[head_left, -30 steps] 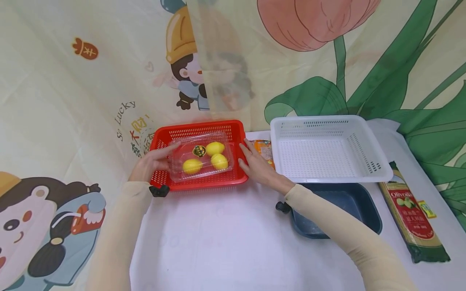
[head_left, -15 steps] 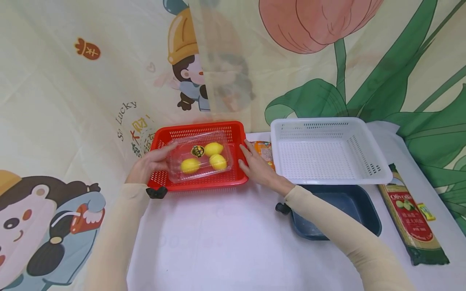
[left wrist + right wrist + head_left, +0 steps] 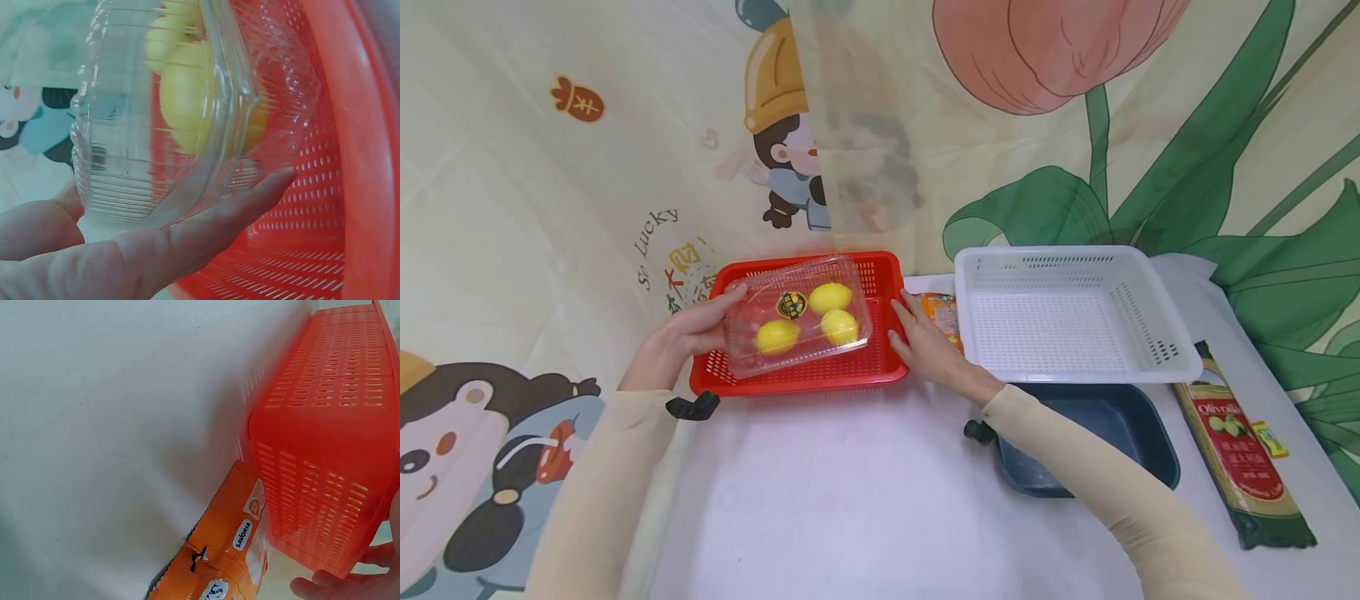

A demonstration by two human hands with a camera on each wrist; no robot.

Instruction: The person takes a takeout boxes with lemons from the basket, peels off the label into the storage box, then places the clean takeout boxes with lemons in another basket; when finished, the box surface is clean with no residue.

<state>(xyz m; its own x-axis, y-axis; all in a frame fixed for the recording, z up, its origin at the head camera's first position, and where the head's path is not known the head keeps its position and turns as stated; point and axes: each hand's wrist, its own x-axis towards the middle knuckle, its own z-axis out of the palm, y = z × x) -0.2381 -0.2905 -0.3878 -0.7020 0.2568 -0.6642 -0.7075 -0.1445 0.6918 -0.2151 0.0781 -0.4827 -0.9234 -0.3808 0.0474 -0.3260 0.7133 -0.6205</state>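
Note:
In the head view, the left hand point(image 3: 688, 333) grips the left end of a clear plastic box point(image 3: 797, 317) that holds three yellow lemons point(image 3: 777, 337). The box is tilted over the red basket point(image 3: 793, 386). The left wrist view has the thumb and fingers on either side of the box's end point(image 3: 125, 200), the basket's wall point(image 3: 369, 156) beside it. At the basket's right rim rests the right hand point(image 3: 934, 348), its fingers spread. Seen from the right wrist, fingertips point(image 3: 319, 585) touch the basket's outer end wall point(image 3: 312, 487).
An orange packet point(image 3: 942, 315) lies between the red basket and a white basket point(image 3: 1075, 371). Nearer stands a dark blue tray point(image 3: 1105, 433), partly under the right sleeve. At the right are an Olivoila packet point(image 3: 1243, 450) and a small yellow packet point(image 3: 1270, 439). A printed cloth hangs behind.
The left hand has moved left and slightly up with the clear box, which is more tilted and covers more of the basket's left side. The right hand has stayed on the rim.

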